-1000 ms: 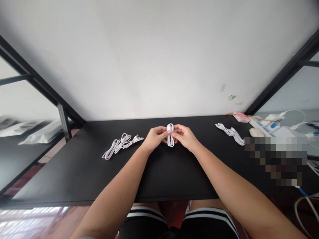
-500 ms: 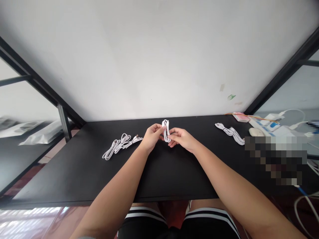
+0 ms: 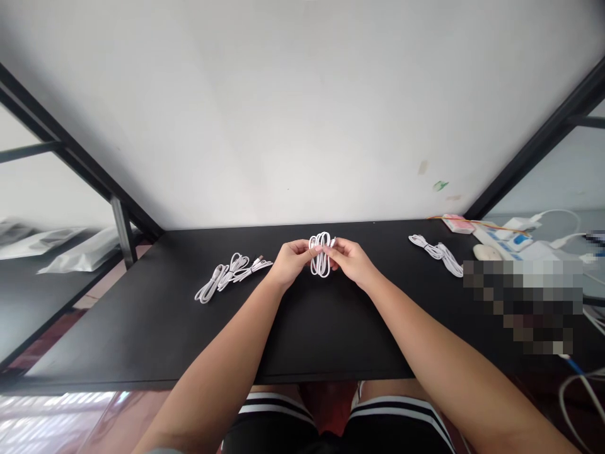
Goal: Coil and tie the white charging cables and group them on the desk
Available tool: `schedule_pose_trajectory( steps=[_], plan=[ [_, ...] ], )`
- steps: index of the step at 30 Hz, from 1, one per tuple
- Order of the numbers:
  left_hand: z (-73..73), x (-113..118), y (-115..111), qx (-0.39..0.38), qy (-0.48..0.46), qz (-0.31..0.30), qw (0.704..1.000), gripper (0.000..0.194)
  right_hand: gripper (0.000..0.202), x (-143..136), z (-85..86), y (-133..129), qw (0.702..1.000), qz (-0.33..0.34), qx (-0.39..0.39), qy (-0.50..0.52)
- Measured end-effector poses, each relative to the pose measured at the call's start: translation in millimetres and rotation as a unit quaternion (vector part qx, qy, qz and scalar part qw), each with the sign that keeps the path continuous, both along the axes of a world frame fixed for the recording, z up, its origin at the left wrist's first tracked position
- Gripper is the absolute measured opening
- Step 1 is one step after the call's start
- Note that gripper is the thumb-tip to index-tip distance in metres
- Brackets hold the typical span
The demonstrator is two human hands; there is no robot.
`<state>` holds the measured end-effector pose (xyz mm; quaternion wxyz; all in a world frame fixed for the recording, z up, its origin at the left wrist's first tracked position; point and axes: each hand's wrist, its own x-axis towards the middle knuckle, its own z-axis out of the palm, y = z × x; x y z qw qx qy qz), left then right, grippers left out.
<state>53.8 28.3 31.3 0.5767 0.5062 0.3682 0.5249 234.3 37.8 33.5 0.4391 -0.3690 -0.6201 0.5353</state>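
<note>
A coiled white cable (image 3: 321, 265) is held up between my two hands over the black table (image 3: 302, 334). My left hand (image 3: 293, 260) pinches its left side, thumb in front and fingers behind. From the right, my right hand (image 3: 348, 257) pinches the same coil near its middle, with a cable end showing by the fingers. Several bundled white cables (image 3: 231, 274) lie on the table to the left of my hands. Further right rest more tied white cables (image 3: 437, 251).
At the right stand a white power strip (image 3: 496, 238) with plugs, a pink box (image 3: 458, 223) and a white mouse (image 3: 486, 253). A blurred patch covers things in front of them. Black metal frames slant up on both sides, and a wall rises behind the table.
The coil between my hands has spread wider, its loops now fanned out. My right hand has shifted slightly right and up, and both hands now grip the coil near its middle.
</note>
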Motion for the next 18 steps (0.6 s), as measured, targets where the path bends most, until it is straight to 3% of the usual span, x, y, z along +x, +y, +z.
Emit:
schedule_pose_trajectory(
  steps=[5,11,18],
  plan=[
    [3.8,0.6,-2.3,-0.011,0.013,-0.024,1.000,0.037,0.038,-0.2,-0.4,1.3,1.000,-0.020,0.015,-0.015],
    [6.8,0.5,-3.6,-0.015,0.009,-0.036,0.999,0.039,0.032,-1.8,-1.1,2.9,0.997,-0.060,-0.039,0.018],
    [3.2,-0.9,-2.9,-0.009,0.010,-0.017,1.000,0.045,0.031,-0.2,6.8,-2.4,0.999,0.009,-0.033,0.018]
  ],
)
